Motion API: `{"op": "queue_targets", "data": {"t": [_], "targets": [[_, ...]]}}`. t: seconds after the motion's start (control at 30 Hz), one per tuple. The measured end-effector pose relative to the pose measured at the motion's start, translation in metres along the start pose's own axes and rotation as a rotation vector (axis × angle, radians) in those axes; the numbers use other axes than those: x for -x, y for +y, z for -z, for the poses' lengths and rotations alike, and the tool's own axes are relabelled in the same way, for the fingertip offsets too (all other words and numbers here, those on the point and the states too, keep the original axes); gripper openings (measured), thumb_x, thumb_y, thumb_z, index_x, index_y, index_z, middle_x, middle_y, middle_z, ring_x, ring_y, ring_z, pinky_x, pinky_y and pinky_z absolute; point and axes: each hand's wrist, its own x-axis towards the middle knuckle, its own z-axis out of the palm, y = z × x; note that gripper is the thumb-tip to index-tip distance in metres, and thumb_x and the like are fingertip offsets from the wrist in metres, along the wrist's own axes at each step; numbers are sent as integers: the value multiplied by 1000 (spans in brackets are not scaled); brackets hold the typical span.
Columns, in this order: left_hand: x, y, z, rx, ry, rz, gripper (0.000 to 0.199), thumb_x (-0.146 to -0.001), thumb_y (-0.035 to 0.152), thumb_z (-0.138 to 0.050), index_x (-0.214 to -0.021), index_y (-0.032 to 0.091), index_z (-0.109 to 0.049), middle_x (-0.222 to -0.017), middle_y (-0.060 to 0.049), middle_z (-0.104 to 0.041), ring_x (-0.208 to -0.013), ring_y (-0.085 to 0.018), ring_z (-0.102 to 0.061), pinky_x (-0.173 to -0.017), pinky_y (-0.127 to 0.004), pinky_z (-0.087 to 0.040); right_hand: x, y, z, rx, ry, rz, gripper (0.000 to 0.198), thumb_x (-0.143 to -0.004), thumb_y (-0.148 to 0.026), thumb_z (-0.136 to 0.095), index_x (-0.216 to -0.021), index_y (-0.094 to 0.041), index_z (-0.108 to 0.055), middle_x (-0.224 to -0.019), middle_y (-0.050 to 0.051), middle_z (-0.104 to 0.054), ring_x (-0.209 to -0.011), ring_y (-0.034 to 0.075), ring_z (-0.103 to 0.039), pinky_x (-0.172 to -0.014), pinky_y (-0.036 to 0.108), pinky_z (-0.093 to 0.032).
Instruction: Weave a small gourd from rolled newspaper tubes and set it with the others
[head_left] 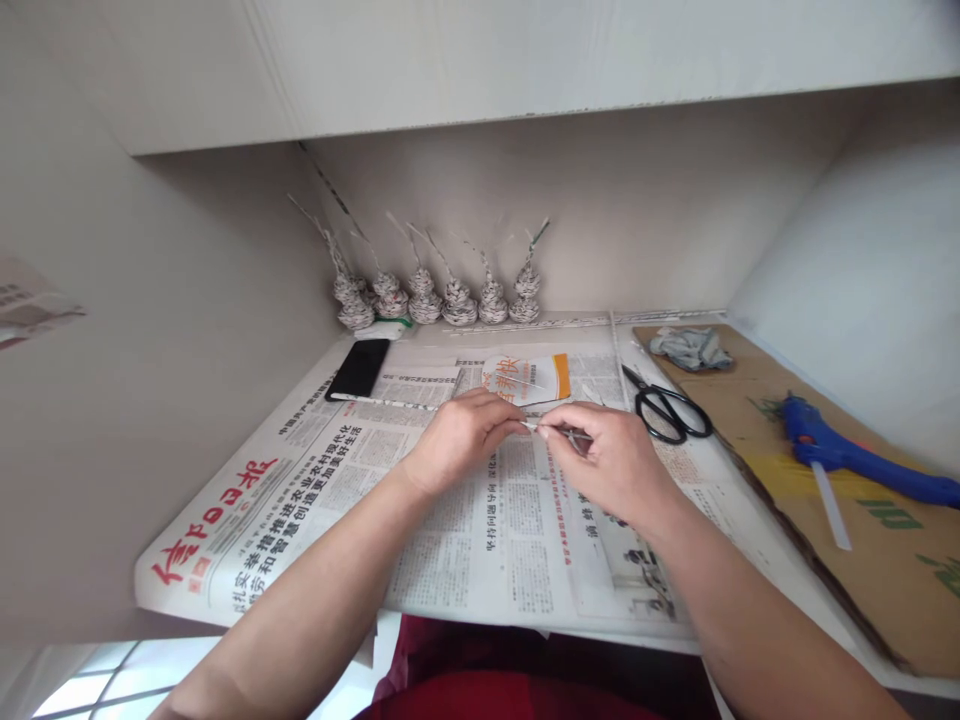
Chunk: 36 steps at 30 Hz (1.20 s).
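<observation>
My left hand is closed around a thin rolled paper tube, whose long end sticks out to the left towards a black phone. My right hand pinches the tube's other part, and the fingertips of both hands nearly meet over the newspaper. A short, pale length shows between them; the rest of the grip is hidden by the fingers. Just beyond my hands lies a white and orange printed piece. Black-handled scissors rest to the right of my right hand.
Several gourd-shaped woven paper pieces stand in a row along the back wall. Paper tubes lie beside them. On the right, a cardboard sheet holds a blue glue gun and a crumpled grey cloth. An overhead panel hangs low.
</observation>
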Motion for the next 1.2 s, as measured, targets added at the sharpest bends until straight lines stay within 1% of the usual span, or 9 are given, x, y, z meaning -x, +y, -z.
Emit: {"op": "queue_targets", "data": {"t": [0.2, 0.4, 0.57, 0.77, 0.93, 1.0, 1.07, 1.13, 1.2], "targets": [[-1, -4, 4, 9, 51, 52, 16, -94, 30, -62, -94, 18, -73, -84, -4, -75, -80, -16, -69, -78, -31, -56, -1, 1, 4, -20, 3, -59, 14, -87, -23, -60, -86, -24, -74, -83, 0, -75, -63, 13, -61, -60, 27, -44], [-1, -8, 4, 2, 82, 96, 13, -93, 26, -64, -96, 17, -73, -88, -6, -76, -82, -18, -71, -79, -31, -56, -1, 2, 4, -42, -8, -53, 13, -88, -23, -61, -86, -24, -74, -84, -1, -75, -63, 13, -61, -62, 27, -45], [-1, -10, 3, 4, 71, 97, 13, -93, 24, -64, -97, 18, -74, -90, -6, -76, -85, -18, -71, -80, -31, -56, -1, 2, -1, 0, -86, -22, 14, -88, -21, -61, -88, -25, -74, -86, -2, -76, -70, 14, -64, -67, 28, -46], [1, -12, 1, 26, 72, 87, 17, -94, 29, -61, -101, 21, -75, -93, -5, -77, -84, -19, -73, -79, -30, -57, 0, 8, -16, 149, -203, 55, 15, -88, -21, -63, -87, -25, -77, -85, 2, -76, -82, 19, -67, -79, 31, -48], [3, -17, -2, 12, 93, 100, 22, -94, 37, -60, -96, 23, -75, -91, -3, -79, -83, -20, -74, -79, -30, -59, -1, 9, -20, 210, -235, 1, 13, -88, -29, -66, -90, -24, -78, -87, 5, -76, -87, 21, -67, -81, 33, -49], [3, -19, -2, 7, 87, 97, 24, -94, 40, -58, -95, 22, -75, -92, -3, -79, -83, -20, -74, -78, -30, -58, -1, 8, -13, 209, -181, 0, 16, -89, -32, -66, -95, -23, -78, -91, 6, -77, -91, 22, -67, -83, 33, -49], [2, -20, -1, 3, 81, 84, 27, -95, 42, -57, -96, 22, -75, -91, -4, -79, -82, -20, -74, -77, -30, -58, 1, 9, 4, 219, -91, 2, 18, -91, -31, -63, -98, -22, -77, -97, 6, -77, -95, 21, -67, -86, 34, -49], [1, -18, 0, -3, 94, 55, 27, -96, 42, -56, -96, 21, -74, -90, -4, -78, -81, -19, -74, -76, -29, -58, 11, 16, 30, 257, 3, -19, 19, -93, -27, -59, -98, -23, -76, -98, 5, -77, -95, 21, -67, -89, 35, -49], [1, -14, 3, -14, 139, 16, 25, -97, 38, -56, -97, 20, -73, -89, -4, -78, -81, -19, -73, -75, -29, -57, 29, 34, 64, 351, 95, -100, 22, -91, -25, -58, -105, -21, -75, -103, 8, -77, -95, 24, -69, -87, 38, -50]]}}
